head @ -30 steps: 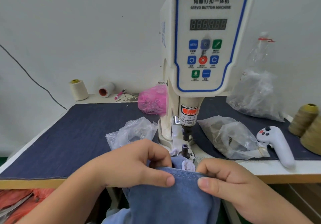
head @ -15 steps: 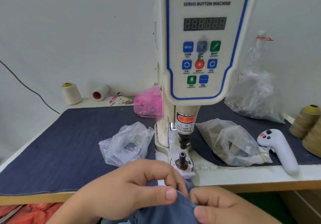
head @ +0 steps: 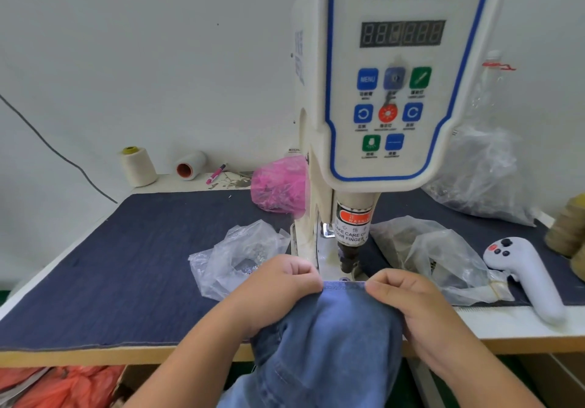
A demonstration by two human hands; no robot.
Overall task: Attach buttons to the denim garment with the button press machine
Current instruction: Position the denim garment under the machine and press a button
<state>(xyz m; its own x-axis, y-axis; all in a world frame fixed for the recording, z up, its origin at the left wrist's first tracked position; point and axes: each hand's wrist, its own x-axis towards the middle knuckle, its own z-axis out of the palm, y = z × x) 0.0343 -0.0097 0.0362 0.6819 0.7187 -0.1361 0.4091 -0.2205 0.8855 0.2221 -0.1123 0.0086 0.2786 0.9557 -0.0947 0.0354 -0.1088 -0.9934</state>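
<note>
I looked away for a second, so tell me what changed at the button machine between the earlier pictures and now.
Both hands, left hand and right hand, carried the denim edge forward over the lower die beneath the press head, pulling it taut and flat. Both keep pinching the denim. The bags, remote and spools stayed put.

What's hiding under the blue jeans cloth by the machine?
The denim garment, pinched at its edge by the left hand and right hand, covers the machine base. Only the press head shows above it. Whatever sits beneath is hidden.
</note>
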